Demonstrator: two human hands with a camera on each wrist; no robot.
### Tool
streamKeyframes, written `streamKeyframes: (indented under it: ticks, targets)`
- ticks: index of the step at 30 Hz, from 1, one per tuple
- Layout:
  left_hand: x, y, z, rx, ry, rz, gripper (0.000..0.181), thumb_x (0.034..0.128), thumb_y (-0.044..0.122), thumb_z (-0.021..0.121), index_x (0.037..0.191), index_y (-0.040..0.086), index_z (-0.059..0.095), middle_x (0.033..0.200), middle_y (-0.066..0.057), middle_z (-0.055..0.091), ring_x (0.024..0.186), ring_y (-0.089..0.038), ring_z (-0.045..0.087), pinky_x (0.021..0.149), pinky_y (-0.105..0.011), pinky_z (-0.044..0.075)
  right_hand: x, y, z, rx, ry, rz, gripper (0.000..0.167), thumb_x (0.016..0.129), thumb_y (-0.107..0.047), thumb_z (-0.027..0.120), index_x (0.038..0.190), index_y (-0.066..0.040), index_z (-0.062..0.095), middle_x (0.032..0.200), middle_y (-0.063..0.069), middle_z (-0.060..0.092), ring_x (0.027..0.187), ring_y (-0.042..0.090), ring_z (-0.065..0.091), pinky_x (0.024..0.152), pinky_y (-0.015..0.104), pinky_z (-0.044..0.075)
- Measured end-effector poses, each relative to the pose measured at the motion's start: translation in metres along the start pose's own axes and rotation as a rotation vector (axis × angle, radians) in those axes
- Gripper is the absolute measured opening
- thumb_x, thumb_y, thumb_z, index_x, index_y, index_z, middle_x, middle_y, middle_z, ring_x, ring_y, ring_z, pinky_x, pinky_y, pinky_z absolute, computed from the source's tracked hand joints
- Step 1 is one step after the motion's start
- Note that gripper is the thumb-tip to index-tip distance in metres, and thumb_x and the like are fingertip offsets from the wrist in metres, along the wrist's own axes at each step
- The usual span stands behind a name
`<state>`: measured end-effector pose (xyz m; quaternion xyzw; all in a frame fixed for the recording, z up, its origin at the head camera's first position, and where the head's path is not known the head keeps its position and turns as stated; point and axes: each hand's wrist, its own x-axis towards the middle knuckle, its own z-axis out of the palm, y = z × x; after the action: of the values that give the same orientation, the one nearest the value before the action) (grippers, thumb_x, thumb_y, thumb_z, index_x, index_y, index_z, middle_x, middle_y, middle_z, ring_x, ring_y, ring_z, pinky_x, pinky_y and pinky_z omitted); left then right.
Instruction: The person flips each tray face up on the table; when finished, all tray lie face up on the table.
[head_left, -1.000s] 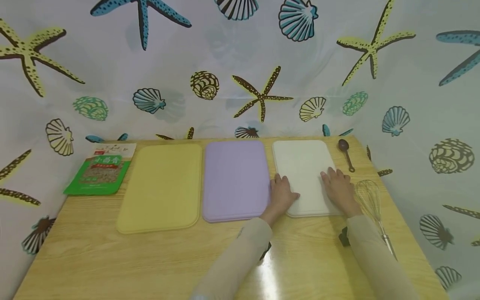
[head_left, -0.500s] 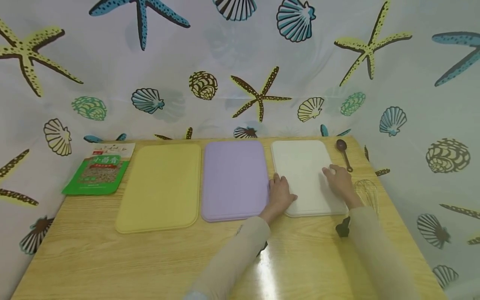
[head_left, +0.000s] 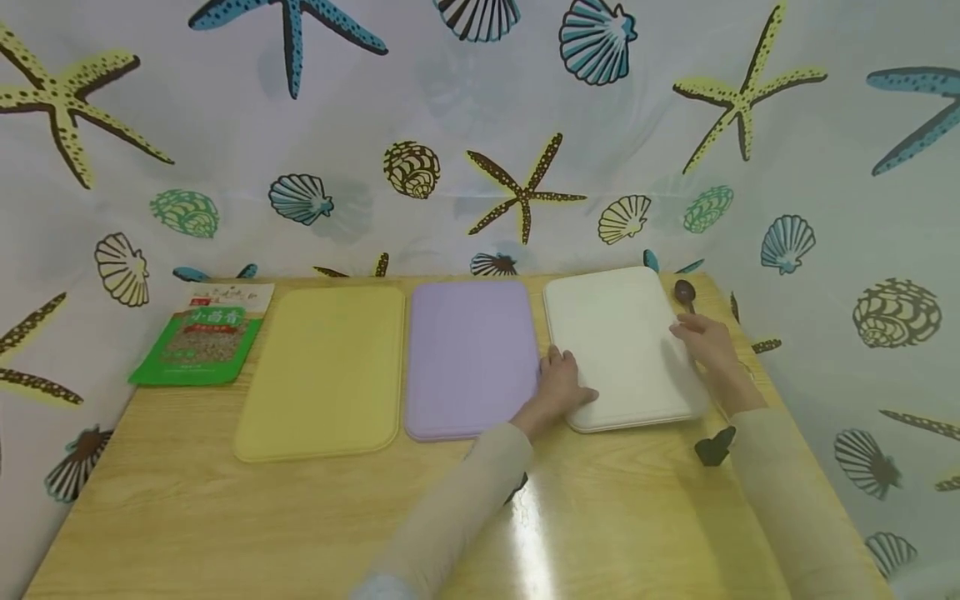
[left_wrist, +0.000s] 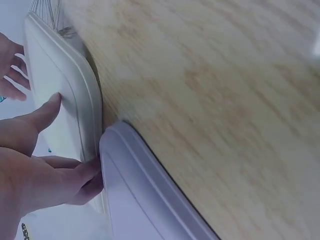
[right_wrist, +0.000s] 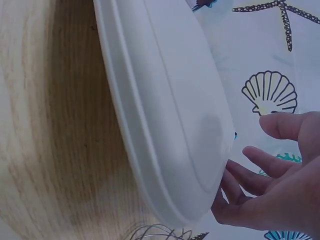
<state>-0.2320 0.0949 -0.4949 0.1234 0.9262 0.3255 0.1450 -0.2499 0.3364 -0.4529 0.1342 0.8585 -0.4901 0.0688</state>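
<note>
A white rectangular plastic tray [head_left: 618, 342], apparently face down, is tilted with its right side raised off the table. My left hand [head_left: 561, 382] grips its left edge, thumb on top and the other fingers down at the side, close against a purple tray [head_left: 472, 358]. At the raised right edge is my right hand [head_left: 711, 346]. In the right wrist view, the right fingers [right_wrist: 242, 175] touch that edge from the side or below, and the thumb [right_wrist: 282, 125] stands apart from it. What lies beneath the white tray is hidden.
A yellow tray [head_left: 322, 375] and a green packet [head_left: 202, 337] of seeds lie to the left. A dark spoon [head_left: 684, 292] lies behind the right hand. A wire whisk [right_wrist: 155, 232] lies on the right, mostly hidden by the right arm in the head view.
My right hand has moved from the white tray's top to its right edge, and that side has risen from the table. The left hand has stayed in nearly the same place.
</note>
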Motion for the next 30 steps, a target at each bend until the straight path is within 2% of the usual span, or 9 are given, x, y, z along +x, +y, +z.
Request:
streamKeyframes:
  ticks: [5, 9, 13, 17, 21, 23, 25, 28, 30]
  targets:
    - [0.001, -0.002, -0.012, -0.026, -0.057, 0.004, 0.083, 0.0855, 0.030, 0.073, 0.143, -0.012, 0.030, 0.153, -0.033, 0.015, 0.138, -0.043, 0.025, 0.115, -0.047, 0.026, -0.001, -0.012, -0.014, 0.020, 0.011, -0.030, 0.053, 0.100, -0.023, 0.051, 0.145, 0.001, 0.038, 0.144, 0.023, 0.042, 0.126, 0.036, 0.046, 0.106, 0.046, 0.041]
    - [0.003, -0.003, -0.020, -0.017, -0.116, -0.008, 0.085, 0.0856, 0.033, 0.073, 0.145, -0.010, 0.029, 0.153, -0.032, 0.015, 0.140, -0.044, 0.022, 0.115, -0.049, 0.026, -0.003, -0.019, -0.025, 0.023, 0.031, -0.045, 0.049, 0.097, -0.019, 0.058, 0.140, 0.002, 0.046, 0.136, 0.022, 0.051, 0.102, 0.016, 0.059, 0.093, 0.031, 0.052]
    - [0.005, -0.006, -0.023, -0.038, -0.147, -0.004, 0.082, 0.0842, 0.034, 0.074, 0.141, -0.010, 0.034, 0.151, -0.031, 0.024, 0.138, -0.044, 0.027, 0.113, -0.048, 0.029, -0.004, -0.024, -0.032, 0.032, 0.008, -0.065, 0.052, 0.094, -0.017, 0.064, 0.138, 0.003, 0.047, 0.135, 0.023, 0.051, 0.087, 0.000, 0.059, 0.087, 0.029, 0.055]
    - [0.007, -0.011, -0.023, -0.091, -0.154, 0.017, 0.081, 0.0832, 0.035, 0.075, 0.139, -0.010, 0.038, 0.146, -0.028, 0.035, 0.134, -0.041, 0.035, 0.111, -0.045, 0.034, -0.002, -0.029, -0.036, 0.028, -0.054, -0.048, 0.059, 0.091, -0.025, 0.068, 0.140, 0.000, 0.046, 0.138, 0.021, 0.048, 0.091, 0.001, 0.057, 0.095, 0.037, 0.052]
    - [0.007, -0.018, -0.025, -0.217, -0.169, 0.006, 0.083, 0.0873, 0.040, 0.069, 0.145, -0.008, 0.033, 0.151, -0.025, 0.029, 0.139, -0.039, 0.028, 0.114, -0.044, 0.029, 0.001, -0.036, -0.042, 0.061, -0.161, -0.053, 0.065, 0.091, -0.029, 0.068, 0.144, -0.001, 0.041, 0.136, 0.014, 0.047, 0.097, 0.003, 0.056, 0.096, 0.035, 0.051]
    - [0.008, -0.020, -0.025, -0.286, -0.181, -0.010, 0.083, 0.0906, 0.044, 0.063, 0.148, -0.005, 0.028, 0.155, -0.023, 0.022, 0.143, -0.037, 0.021, 0.117, -0.044, 0.023, 0.001, -0.039, -0.045, 0.096, -0.214, -0.062, 0.068, 0.092, -0.028, 0.067, 0.146, 0.001, 0.038, 0.129, 0.006, 0.051, 0.095, 0.003, 0.058, 0.091, 0.031, 0.053]
    - [0.007, -0.021, -0.025, -0.310, -0.183, -0.009, 0.082, 0.0929, 0.048, 0.058, 0.148, -0.005, 0.027, 0.156, -0.022, 0.021, 0.144, -0.035, 0.020, 0.117, -0.044, 0.022, 0.002, -0.042, -0.047, 0.120, -0.259, -0.063, 0.068, 0.093, -0.026, 0.065, 0.146, 0.003, 0.034, 0.118, -0.001, 0.057, 0.092, 0.003, 0.061, 0.085, 0.027, 0.054]
    - [0.006, -0.022, -0.025, -0.308, -0.185, 0.009, 0.082, 0.0938, 0.049, 0.056, 0.148, -0.005, 0.027, 0.156, -0.022, 0.022, 0.144, -0.035, 0.020, 0.117, -0.043, 0.022, 0.000, -0.047, -0.049, 0.117, -0.297, -0.064, 0.068, 0.094, -0.022, 0.065, 0.145, 0.007, 0.031, 0.098, -0.009, 0.062, 0.084, 0.004, 0.062, 0.080, 0.027, 0.055]
    - [0.004, -0.023, -0.025, -0.288, -0.178, 0.037, 0.082, 0.0938, 0.049, 0.056, 0.148, -0.006, 0.028, 0.155, -0.023, 0.024, 0.143, -0.035, 0.023, 0.117, -0.042, 0.024, 0.000, -0.050, -0.050, 0.101, -0.311, -0.067, 0.067, 0.094, -0.022, 0.064, 0.144, 0.009, 0.031, 0.089, -0.008, 0.063, 0.078, 0.006, 0.060, 0.079, 0.027, 0.055]
